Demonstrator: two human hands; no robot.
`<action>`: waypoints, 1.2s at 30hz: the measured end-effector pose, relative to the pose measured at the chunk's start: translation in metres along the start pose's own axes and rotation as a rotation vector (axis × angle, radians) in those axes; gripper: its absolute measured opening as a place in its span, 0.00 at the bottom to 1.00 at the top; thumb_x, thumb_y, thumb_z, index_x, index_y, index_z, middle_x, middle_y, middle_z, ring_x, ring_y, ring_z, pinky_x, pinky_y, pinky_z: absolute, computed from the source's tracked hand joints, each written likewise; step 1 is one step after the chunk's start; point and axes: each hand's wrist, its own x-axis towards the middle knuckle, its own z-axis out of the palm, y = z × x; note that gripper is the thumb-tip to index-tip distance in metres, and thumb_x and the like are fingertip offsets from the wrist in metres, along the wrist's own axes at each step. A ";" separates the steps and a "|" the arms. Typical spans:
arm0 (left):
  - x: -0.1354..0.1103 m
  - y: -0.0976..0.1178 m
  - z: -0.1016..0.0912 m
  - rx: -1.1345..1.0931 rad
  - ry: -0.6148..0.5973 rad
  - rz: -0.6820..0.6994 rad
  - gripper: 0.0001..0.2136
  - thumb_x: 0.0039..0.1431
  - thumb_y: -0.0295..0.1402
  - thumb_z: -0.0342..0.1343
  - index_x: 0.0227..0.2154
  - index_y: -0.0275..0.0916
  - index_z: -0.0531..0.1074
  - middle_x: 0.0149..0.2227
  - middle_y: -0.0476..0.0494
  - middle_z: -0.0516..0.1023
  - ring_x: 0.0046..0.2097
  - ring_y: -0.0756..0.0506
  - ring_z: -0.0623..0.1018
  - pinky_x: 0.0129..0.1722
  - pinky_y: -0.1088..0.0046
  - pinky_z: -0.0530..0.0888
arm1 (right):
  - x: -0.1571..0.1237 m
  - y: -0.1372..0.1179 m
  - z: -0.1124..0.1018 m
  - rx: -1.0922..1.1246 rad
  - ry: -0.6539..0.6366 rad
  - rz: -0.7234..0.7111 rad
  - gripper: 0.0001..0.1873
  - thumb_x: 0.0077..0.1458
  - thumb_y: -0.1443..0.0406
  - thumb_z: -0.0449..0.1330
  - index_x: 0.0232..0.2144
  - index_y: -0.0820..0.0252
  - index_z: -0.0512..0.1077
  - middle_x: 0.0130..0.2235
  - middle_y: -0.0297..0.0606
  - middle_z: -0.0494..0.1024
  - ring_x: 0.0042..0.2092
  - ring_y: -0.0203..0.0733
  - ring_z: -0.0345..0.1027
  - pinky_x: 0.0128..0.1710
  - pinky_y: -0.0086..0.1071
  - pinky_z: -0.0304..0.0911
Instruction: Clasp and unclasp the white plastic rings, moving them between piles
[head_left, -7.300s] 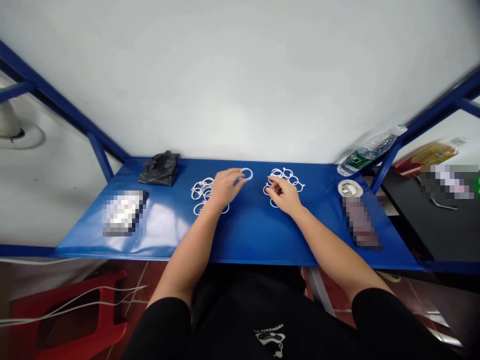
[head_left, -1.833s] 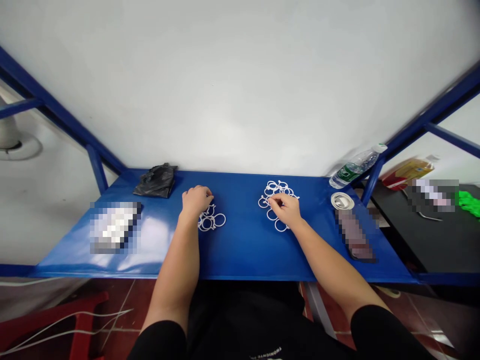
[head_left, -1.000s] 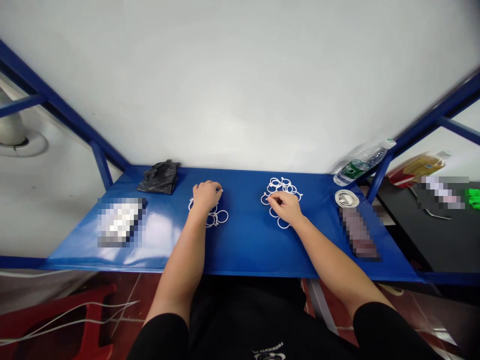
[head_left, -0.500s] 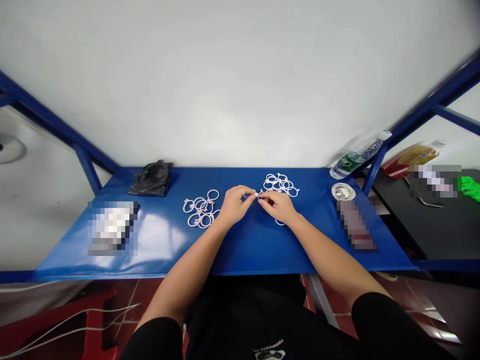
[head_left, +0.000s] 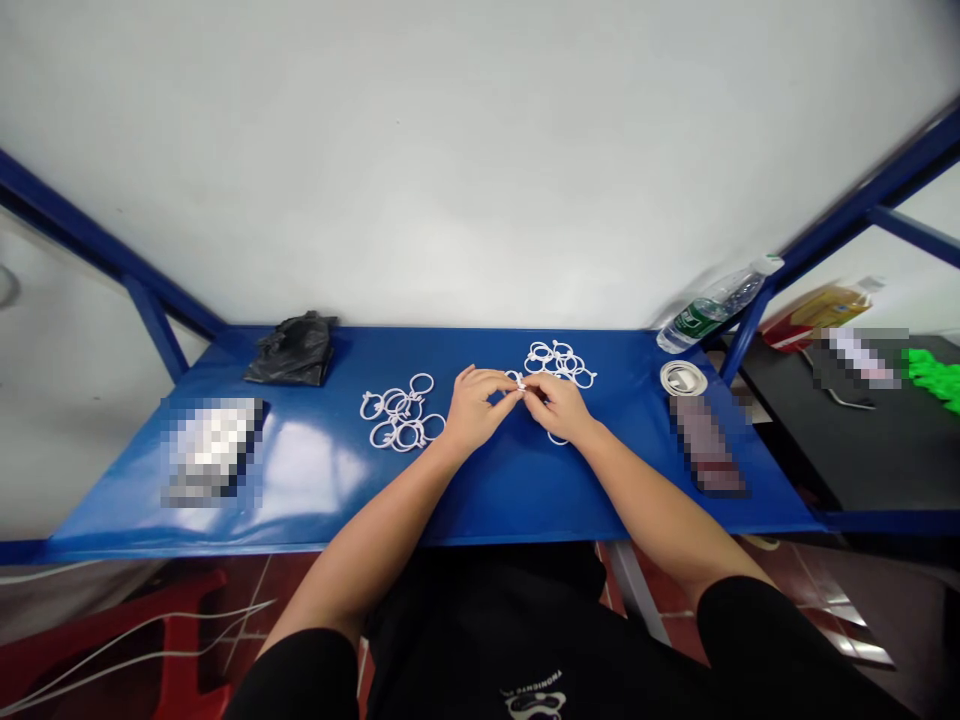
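My left hand and my right hand meet over the middle of the blue table. Thumbs and fingertips of both pinch the small fitting of one white plastic curtain ring, whose loop shows just beyond the fingers. To the left of my left hand lies a loose pile of similar white rings, several overlapping. A second group of rings lies behind my right hand. Below that hand, another ring is partly covered by it.
A crumpled black plastic bag and a blurred-out item lie at the left. On the right are a water bottle, a coiled white cable and a blurred dark item. Blue frame bars flank the table.
My fingertips have drawn closer together on the ring's fitting, and its loop now shows beyond them. The view has shifted slightly; both piles look the same.
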 end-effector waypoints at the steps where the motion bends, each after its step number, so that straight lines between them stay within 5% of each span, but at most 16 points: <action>1: 0.000 0.000 0.000 0.001 0.001 -0.016 0.01 0.63 0.35 0.68 0.35 0.46 0.82 0.43 0.48 0.87 0.50 0.41 0.84 0.69 0.48 0.62 | 0.000 0.000 -0.001 0.001 -0.007 -0.016 0.10 0.66 0.63 0.57 0.44 0.54 0.78 0.36 0.37 0.84 0.34 0.41 0.77 0.36 0.34 0.69; 8: 0.001 -0.006 0.001 0.000 -0.076 -0.007 0.04 0.67 0.35 0.65 0.42 0.47 0.82 0.44 0.48 0.88 0.46 0.44 0.85 0.68 0.52 0.67 | 0.001 0.001 -0.002 -0.008 0.019 -0.054 0.10 0.70 0.63 0.57 0.42 0.55 0.80 0.35 0.36 0.85 0.33 0.40 0.78 0.35 0.32 0.69; 13: 0.002 -0.011 -0.003 -0.058 -0.105 0.038 0.05 0.67 0.36 0.64 0.41 0.45 0.84 0.41 0.45 0.87 0.43 0.44 0.85 0.49 0.66 0.79 | -0.001 0.001 0.001 -0.012 0.034 -0.016 0.11 0.69 0.61 0.60 0.46 0.53 0.81 0.35 0.36 0.85 0.34 0.41 0.79 0.37 0.33 0.71; 24: 0.004 -0.016 -0.002 -0.070 -0.122 0.046 0.06 0.66 0.35 0.66 0.32 0.42 0.82 0.35 0.47 0.86 0.38 0.46 0.84 0.43 0.70 0.78 | 0.001 0.000 0.002 0.000 -0.027 -0.055 0.13 0.69 0.64 0.57 0.42 0.52 0.82 0.36 0.35 0.86 0.35 0.41 0.81 0.37 0.33 0.72; 31: 0.005 -0.015 -0.004 -0.143 -0.266 0.180 0.16 0.75 0.36 0.53 0.59 0.45 0.77 0.57 0.40 0.82 0.57 0.42 0.81 0.59 0.62 0.76 | 0.003 0.002 -0.004 -0.058 0.142 0.024 0.13 0.67 0.63 0.57 0.46 0.54 0.82 0.42 0.38 0.88 0.39 0.44 0.83 0.40 0.36 0.76; 36: 0.000 -0.012 0.001 0.120 -0.475 0.197 0.39 0.66 0.44 0.64 0.75 0.48 0.55 0.72 0.32 0.64 0.71 0.32 0.67 0.66 0.48 0.69 | 0.007 0.015 -0.023 -0.161 0.261 0.029 0.12 0.62 0.66 0.58 0.37 0.54 0.83 0.36 0.38 0.87 0.37 0.45 0.83 0.39 0.37 0.76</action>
